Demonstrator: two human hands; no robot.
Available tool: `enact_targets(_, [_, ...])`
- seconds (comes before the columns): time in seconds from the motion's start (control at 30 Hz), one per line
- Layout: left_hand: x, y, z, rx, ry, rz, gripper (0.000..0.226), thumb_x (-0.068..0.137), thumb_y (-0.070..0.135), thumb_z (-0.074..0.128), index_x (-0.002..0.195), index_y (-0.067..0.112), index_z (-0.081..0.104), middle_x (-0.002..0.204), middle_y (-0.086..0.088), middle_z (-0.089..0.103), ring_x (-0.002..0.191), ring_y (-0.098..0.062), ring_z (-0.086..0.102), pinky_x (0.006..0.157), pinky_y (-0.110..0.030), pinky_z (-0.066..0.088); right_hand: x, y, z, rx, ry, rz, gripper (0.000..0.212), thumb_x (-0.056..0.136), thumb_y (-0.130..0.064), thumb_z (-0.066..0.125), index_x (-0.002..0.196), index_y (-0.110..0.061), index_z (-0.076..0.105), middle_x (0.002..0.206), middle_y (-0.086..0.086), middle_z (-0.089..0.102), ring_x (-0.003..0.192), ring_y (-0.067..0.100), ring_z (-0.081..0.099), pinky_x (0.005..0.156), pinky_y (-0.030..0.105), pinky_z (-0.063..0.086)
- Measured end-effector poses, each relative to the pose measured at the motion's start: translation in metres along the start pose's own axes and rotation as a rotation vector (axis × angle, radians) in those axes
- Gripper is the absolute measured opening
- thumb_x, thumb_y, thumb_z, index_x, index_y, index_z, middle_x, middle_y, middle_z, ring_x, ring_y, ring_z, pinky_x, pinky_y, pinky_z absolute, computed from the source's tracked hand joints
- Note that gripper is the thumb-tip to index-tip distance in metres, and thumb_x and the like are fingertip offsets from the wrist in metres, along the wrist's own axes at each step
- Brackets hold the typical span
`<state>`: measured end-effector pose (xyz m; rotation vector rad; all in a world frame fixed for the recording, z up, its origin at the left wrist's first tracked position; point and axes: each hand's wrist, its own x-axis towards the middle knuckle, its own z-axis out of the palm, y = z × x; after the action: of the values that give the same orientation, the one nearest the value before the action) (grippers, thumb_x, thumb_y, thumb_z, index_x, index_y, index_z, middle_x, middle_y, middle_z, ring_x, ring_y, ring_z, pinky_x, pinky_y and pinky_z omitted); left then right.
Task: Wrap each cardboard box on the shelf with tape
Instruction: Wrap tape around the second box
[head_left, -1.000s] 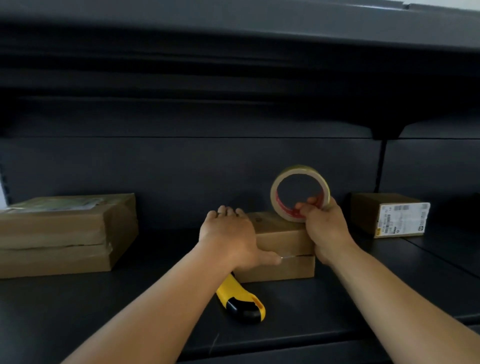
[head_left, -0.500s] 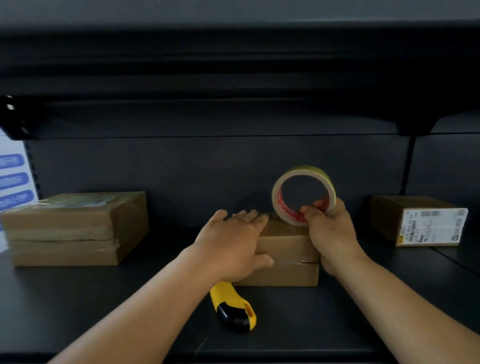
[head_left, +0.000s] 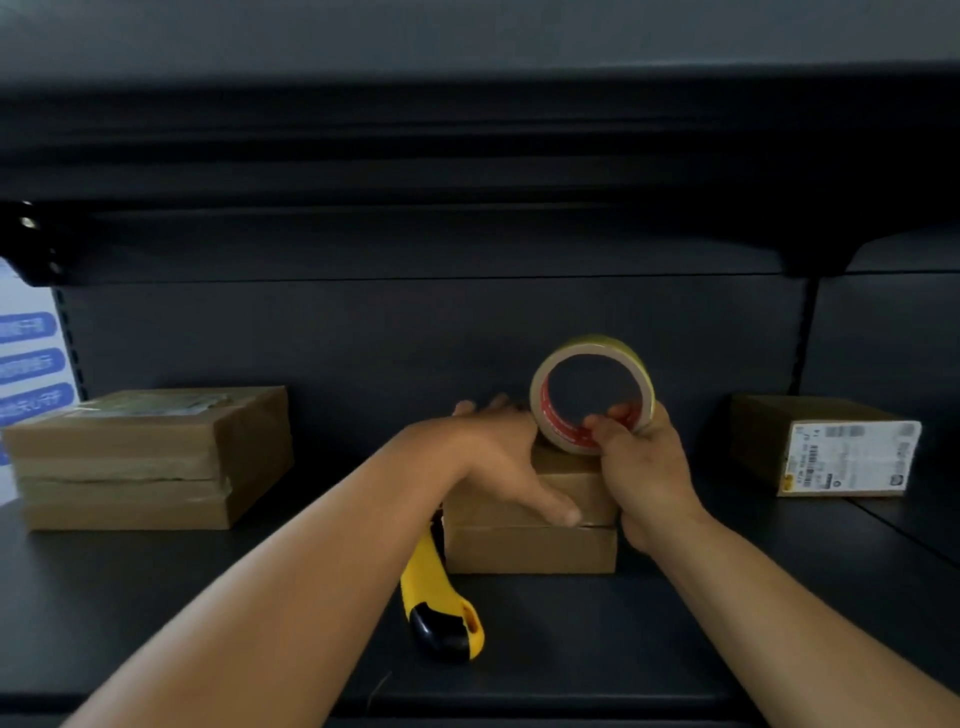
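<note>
While both hands work at the middle of the dark shelf (head_left: 571, 649):
Middle box (head_left: 530, 548): small cardboard box, centre of the shelf.
Left hand (head_left: 493, 462): flat on the box top, fingers straight, thumb pressing the front seam.
Right hand (head_left: 644, 467): fingers curled through the tape roll (head_left: 592, 395), gripping it upright on the box's right end.
Left box (head_left: 150, 457): larger, well apart.
Right box (head_left: 826, 447): labelled, well apart.
Utility knife (head_left: 441, 608): yellow and black, just beside the middle box.

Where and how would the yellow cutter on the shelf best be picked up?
Grip the cutter at its black-capped near end, coming from above and the front. That end lies free on the shelf; its far end runs under the left hand's forearm, beside the middle box.
</note>
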<state>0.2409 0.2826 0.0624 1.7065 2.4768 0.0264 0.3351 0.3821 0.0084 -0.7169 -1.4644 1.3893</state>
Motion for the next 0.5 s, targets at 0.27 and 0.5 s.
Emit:
enact_targets(0.27, [0.007,-0.016,0.011,-0.32,0.052,0.051,0.105,0.05,0.069,0.074,0.14,0.032,0.034,0.132,0.012,0.05,0.117,-0.01,0.05,0.1,-0.038,0.045,0.021,-0.015,-0.024,0.279,-0.024,0.172,0.012,0.095,-0.007,0.046,0.09,-0.015,0.054,0.081,0.006,0.061,0.078,0.021,0.066,0.07,0.041,0.056])
enact_targets(0.5, [0.009,-0.011,0.009,-0.62,0.152,0.14,0.091,0.061,0.055,0.079,0.135,0.039,0.029,0.124,0.014,0.047,0.111,-0.005,0.049,0.098,-0.036,0.046,0.035,-0.028,-0.042,0.375,-0.023,0.132,0.02,0.095,-0.003,0.045,0.091,-0.016,0.059,0.078,0.005,0.059,0.069,0.016,0.063,0.064,0.035,0.056])
